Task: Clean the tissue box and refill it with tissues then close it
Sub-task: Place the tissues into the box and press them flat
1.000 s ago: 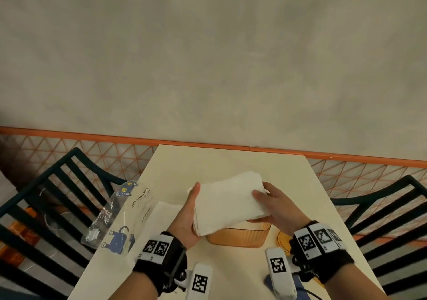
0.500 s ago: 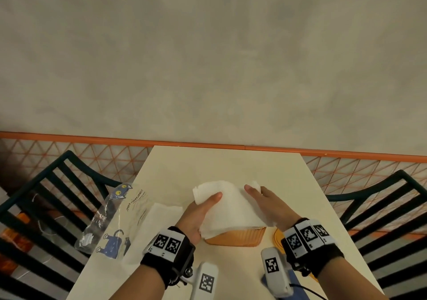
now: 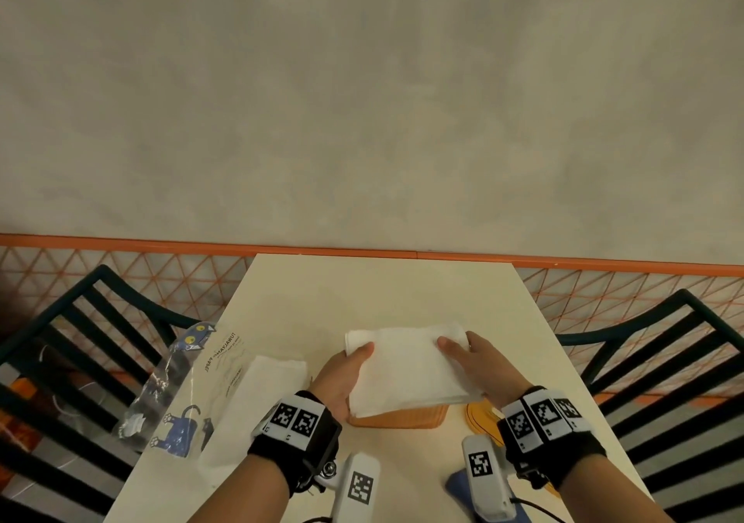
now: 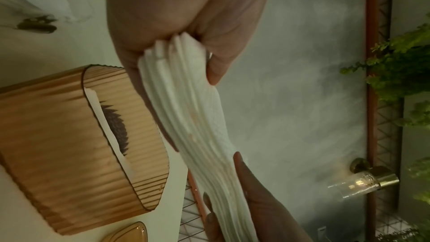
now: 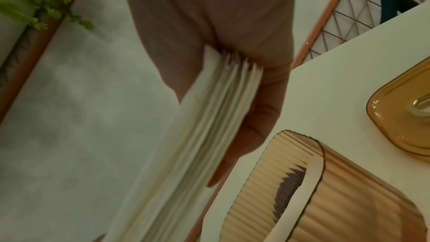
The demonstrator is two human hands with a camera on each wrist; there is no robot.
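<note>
Both hands hold a thick stack of white tissues (image 3: 406, 365) level just above the ribbed amber tissue box (image 3: 398, 416), which stands open near the table's front. My left hand (image 3: 342, 369) grips the stack's left end, thumb on top, fingers beneath. My right hand (image 3: 471, 361) grips the right end the same way. In the left wrist view the tissue stack (image 4: 200, 126) hangs beside the box (image 4: 76, 146), whose open top shows some white tissue inside. The right wrist view shows the stack (image 5: 197, 135) above the box (image 5: 325, 200). The amber lid (image 3: 483, 418) lies right of the box.
A printed plastic tissue wrapper (image 3: 181, 385) and a further pile of white tissues (image 3: 257, 397) lie on the cream table (image 3: 382, 293) to the left. A blue cloth (image 3: 457, 486) lies at the front edge. Dark slatted chairs (image 3: 72, 361) flank the table; a wall is behind.
The hands have lowered the tissue stack from a tilted hold to lie flat just over the box. Thumbs moved on top of the stack.
</note>
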